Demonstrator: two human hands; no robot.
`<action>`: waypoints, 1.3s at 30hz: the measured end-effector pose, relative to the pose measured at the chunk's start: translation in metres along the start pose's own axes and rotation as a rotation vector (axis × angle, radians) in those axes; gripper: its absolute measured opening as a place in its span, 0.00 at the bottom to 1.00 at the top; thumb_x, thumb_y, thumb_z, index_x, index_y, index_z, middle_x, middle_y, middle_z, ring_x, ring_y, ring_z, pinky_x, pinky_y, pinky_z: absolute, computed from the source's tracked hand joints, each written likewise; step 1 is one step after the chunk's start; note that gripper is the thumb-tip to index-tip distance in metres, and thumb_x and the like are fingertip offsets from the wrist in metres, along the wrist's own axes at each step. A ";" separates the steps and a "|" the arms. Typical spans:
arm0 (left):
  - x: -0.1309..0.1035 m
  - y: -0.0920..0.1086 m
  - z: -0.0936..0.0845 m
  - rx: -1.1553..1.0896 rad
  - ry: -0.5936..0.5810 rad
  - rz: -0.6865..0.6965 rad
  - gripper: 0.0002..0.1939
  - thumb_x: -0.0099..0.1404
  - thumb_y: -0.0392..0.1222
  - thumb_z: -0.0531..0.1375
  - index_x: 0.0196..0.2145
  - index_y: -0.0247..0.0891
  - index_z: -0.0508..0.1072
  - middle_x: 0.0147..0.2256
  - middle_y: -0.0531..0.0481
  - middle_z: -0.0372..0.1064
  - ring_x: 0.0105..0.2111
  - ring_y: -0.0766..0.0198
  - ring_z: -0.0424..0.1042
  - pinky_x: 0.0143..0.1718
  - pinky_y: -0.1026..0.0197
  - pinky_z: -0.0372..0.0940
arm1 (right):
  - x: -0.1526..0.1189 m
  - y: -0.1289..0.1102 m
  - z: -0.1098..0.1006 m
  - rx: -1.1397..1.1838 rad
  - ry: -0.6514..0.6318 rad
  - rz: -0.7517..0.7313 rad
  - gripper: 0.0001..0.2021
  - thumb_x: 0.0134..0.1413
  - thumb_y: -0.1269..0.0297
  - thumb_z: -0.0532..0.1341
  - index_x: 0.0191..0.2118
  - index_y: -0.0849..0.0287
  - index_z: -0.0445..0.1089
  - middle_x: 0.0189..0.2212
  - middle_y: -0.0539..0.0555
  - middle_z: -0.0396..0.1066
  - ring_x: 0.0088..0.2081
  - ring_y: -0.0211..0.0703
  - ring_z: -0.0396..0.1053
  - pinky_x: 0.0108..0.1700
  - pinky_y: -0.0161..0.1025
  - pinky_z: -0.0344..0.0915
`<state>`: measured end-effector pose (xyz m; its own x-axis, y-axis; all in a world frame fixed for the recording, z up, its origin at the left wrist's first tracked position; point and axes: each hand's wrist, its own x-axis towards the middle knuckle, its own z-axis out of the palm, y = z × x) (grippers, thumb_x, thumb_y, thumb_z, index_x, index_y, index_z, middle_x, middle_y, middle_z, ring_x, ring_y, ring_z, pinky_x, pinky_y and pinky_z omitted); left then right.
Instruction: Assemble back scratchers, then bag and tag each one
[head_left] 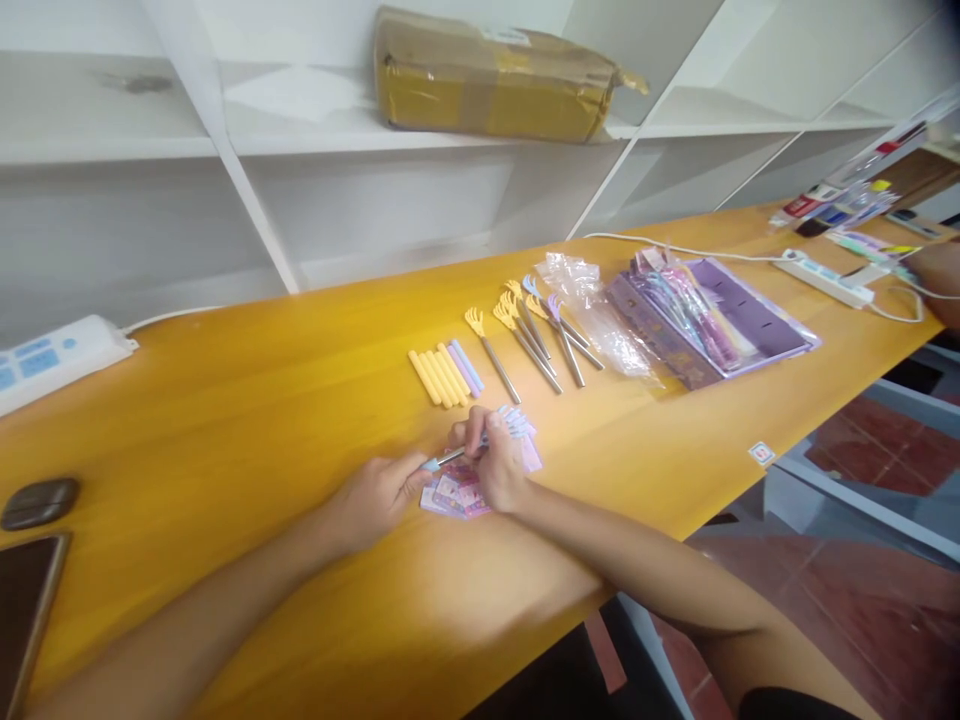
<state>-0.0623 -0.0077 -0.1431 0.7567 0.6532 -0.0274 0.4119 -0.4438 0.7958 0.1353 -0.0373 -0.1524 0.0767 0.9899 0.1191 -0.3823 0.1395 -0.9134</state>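
Both hands are on a light-blue back scratcher (pixel 452 456) with a metal rod. My left hand (pixel 384 495) is closed around its blue handle end. My right hand (pixel 501 462) wraps the rod near the claw-shaped head, which shows just past the fingers. Small printed cards (pixel 446 495) in pink and purple lie on the table beneath my hands. Beyond them sits a row of loose yellow handle tubes (pixel 429 378) with a couple of purple tubes (pixel 466 368). To their right lie several back scratchers (pixel 501 368) with yellow, blue and purple claw heads and bare metal rods.
Clear plastic bags (pixel 592 310) lie beside an open purple box (pixel 780 335) of packaged items. Power strips (pixel 825 277) (pixel 60 355) sit at both sides. Bottles (pixel 814 205) and another person's arm (pixel 937 270) are far right. A taped carton (pixel 495 85) rests on the shelf.
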 end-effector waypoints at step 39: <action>0.009 0.060 -0.056 0.155 -0.070 -0.128 0.20 0.80 0.54 0.45 0.37 0.41 0.68 0.33 0.52 0.70 0.34 0.61 0.69 0.39 0.58 0.61 | 0.034 -0.042 0.012 -0.068 -0.074 -0.032 0.33 0.63 0.30 0.52 0.27 0.58 0.65 0.18 0.45 0.47 0.19 0.33 0.44 0.23 0.34 0.41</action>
<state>-0.0593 0.0053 -0.0615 0.7243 0.6686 -0.1685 0.5760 -0.4524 0.6808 0.1429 -0.0095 -0.1049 0.0186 0.9845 0.1743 -0.3172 0.1712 -0.9328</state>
